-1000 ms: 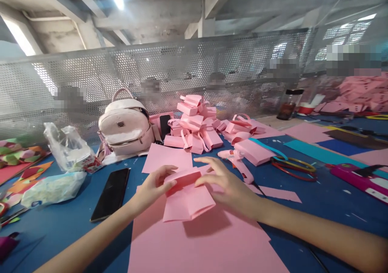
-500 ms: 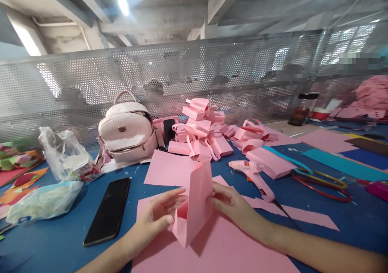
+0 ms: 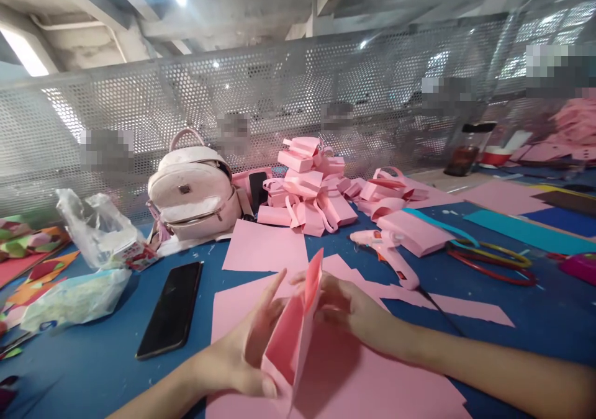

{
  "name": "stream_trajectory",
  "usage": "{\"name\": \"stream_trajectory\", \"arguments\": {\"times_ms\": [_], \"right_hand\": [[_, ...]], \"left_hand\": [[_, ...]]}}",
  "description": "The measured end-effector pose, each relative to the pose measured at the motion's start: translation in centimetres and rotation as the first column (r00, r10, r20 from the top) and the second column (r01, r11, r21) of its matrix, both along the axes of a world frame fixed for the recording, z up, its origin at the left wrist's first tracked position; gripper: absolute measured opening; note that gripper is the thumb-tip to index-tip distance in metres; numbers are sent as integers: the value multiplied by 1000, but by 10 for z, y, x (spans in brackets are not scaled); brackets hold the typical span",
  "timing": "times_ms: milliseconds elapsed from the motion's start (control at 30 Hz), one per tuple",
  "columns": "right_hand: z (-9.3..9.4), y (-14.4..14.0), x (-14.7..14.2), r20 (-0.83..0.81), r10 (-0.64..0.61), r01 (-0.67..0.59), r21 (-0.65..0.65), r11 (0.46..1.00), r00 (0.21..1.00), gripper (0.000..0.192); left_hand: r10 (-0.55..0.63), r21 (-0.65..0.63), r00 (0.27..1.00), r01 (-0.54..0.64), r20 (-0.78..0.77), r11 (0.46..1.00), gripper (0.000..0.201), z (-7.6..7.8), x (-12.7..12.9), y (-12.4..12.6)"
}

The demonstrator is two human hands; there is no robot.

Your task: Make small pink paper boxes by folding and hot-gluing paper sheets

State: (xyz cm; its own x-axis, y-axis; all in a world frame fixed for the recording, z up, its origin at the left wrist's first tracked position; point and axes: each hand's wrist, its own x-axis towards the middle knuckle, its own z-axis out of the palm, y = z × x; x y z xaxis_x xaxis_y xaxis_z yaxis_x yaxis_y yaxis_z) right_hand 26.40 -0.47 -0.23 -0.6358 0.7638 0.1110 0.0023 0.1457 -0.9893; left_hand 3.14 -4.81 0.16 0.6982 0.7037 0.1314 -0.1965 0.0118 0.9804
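Note:
A folded pink paper bag (image 3: 295, 335) stands on edge between my hands, its open side turned toward me. My left hand (image 3: 244, 351) holds its near bottom corner with the thumb while the fingers stretch up along its left face. On the right face, near the top edge, rests my right hand (image 3: 351, 310) with fingers pressed against the paper. A large pink sheet (image 3: 367, 385) lies under the bag on the blue table (image 3: 503, 338).
A black phone (image 3: 172, 307) lies left of my hands. A pink glue gun (image 3: 386, 254) with its cord lies to the right. Behind are a pile of finished pink bags (image 3: 310, 186), a pink backpack (image 3: 190, 192), plastic bags (image 3: 95, 226) and coloured rings (image 3: 488, 261).
The bag has turned edge-on and tipped toward me, showing its opening. My left hand slid down to the bottom corner; my right hand stayed on the right face.

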Motion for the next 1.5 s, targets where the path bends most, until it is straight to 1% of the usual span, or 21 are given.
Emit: {"name": "stream_trajectory", "arguments": {"times_ms": [100,200,267,300,367,467,567,633,733,833,900,933,967,1000,1100,1133,1200,1267,1367,1433,1500], "right_hand": [[1,-1,3,-11,-34,34,33,999,999,60],[1,-1,6,-6,-34,35,101,994,999,66],[-1,-3,6,26,-28,24,141,990,999,75],[-2,-5,6,52,-18,11,135,991,998,83],[-3,-10,5,106,25,-31,56,998,994,97],[0,-20,3,122,102,-93,-73,993,987,101],[6,-26,3,112,135,-125,-89,988,985,89],[9,-27,3,122,141,-131,-89,987,982,83],[9,-25,3,124,163,-151,-102,983,979,86],[6,-21,3,136,160,-153,-61,986,978,78],[6,-18,3,145,110,-114,17,993,983,64],[6,-16,3,143,80,-89,58,994,986,59],[6,-14,3,139,58,-70,83,994,989,57],[6,-12,3,133,41,-53,91,994,990,56],[5,-6,4,122,-12,8,38,999,992,54],[4,-4,5,132,-47,46,17,999,990,55],[1,-1,7,171,-137,141,-9,990,976,56],[-2,1,8,214,-186,196,-25,980,959,57],[-2,2,8,233,-146,154,-16,988,961,52],[0,1,7,237,-119,119,12,993,964,48],[5,1,6,276,-138,137,24,990,951,46]], "left_hand": [[146,149,988,-136,-52,979,134,-8,-1,-3],[372,271,921,-332,-112,903,131,-19,-4,-4],[488,321,860,-425,-149,847,124,-24,-5,-3],[527,339,835,-455,-160,823,120,-25,-6,-2],[573,366,802,-488,-170,792,114,-25,-6,-1],[572,399,803,-475,-168,784,109,-21,-4,-3],[538,429,819,-420,-199,799,105,-14,1,-9],[543,436,808,-413,-231,800,103,-10,5,-13],[562,384,790,-453,-245,804,102,-10,10,-16],[560,301,795,-488,-234,819,116,-12,12,-16],[557,273,802,-498,-214,823,126,-13,11,-16],[562,263,804,-509,-196,820,127,-13,11,-15],[568,252,803,-521,-177,815,122,-12,9,-15],[581,239,799,-540,-158,807,112,-12,8,-14],[645,184,754,-621,-125,762,62,-14,0,-7],[664,158,737,-646,-128,747,51,-15,-3,-4],[688,106,711,-680,-145,726,45,-17,-7,2],[649,69,743,-648,-160,759,46,-18,-9,7],[542,52,821,-542,-180,839,44,-16,-8,9],[511,36,843,-513,-171,858,44,-15,-7,9],[510,13,848,-513,-146,858,45,-14,-8,10]]}}
